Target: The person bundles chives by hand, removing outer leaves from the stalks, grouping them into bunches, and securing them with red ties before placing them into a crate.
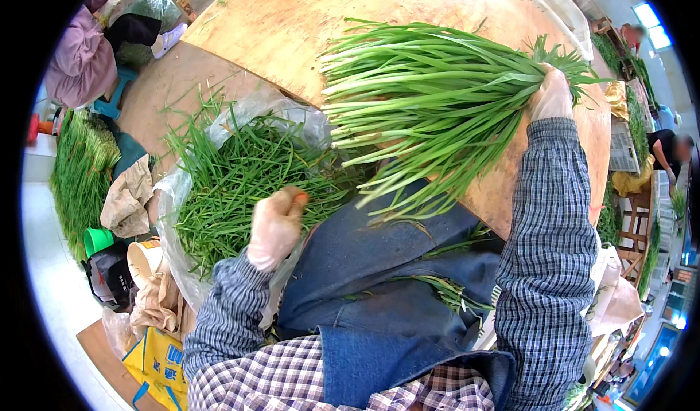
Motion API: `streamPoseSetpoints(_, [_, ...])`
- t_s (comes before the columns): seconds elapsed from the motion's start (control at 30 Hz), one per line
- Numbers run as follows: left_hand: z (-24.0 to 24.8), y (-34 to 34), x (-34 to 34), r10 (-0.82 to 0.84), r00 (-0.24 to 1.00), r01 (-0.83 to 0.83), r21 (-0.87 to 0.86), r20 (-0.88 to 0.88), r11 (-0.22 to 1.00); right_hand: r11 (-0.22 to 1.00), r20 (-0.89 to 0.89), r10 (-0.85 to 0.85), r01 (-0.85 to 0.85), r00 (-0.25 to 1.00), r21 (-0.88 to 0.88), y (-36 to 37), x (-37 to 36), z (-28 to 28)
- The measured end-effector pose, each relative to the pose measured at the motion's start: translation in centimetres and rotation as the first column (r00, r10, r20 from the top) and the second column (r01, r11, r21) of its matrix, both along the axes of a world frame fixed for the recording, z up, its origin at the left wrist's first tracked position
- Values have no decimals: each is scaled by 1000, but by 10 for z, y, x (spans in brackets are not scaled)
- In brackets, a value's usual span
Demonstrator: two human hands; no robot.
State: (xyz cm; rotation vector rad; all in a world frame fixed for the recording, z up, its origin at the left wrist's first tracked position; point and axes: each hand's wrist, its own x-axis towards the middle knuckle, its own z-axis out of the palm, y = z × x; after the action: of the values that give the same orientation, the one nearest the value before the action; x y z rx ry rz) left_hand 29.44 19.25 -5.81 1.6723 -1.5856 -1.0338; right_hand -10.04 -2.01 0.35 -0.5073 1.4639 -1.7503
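A thick bunch of garlic chives is gripped near its leafy end by my gloved right hand. Its pale stem ends fan out to the left, over the table and the edge of my lap. My gloved left hand is closed and slightly blurred, above a heap of loose green leaves in a clear plastic bag. Something orange shows at its fingertips; whether it is held or worn cannot be made out. Stray leaves lie on my blue apron.
The wooden table spreads ahead. Chives stand stacked at far left, near a green cup, a white bucket and a yellow bag. A seated person is upper left; another person bends at right.
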Motion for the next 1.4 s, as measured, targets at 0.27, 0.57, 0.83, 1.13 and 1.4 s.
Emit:
streamPoseSetpoints(0.27, [58,-57,-66,20,943,249,-744,332,621,996,299,-75,85,951,-19,-8,-5,4])
streamPoseSetpoints(0.57, [27,-62,-42,109,957,139,-754,269,642,995,226,-82,66,971,76,8,6,10])
streamPoseSetpoints(0.83, [47,-29,-13,224,750,168,-507,623,846,998,265,-62,67,962,-12,-5,-9,9])
streamPoseSetpoints(1.13, [53,-29,8,286,958,-235,-538,12,809,975,95,154,-135,984,-179,46,19,46])
streamPoseSetpoints(1.4, [71,-39,19,252,965,-243,-597,-70,764,916,149,296,-237,943,-324,68,16,53])
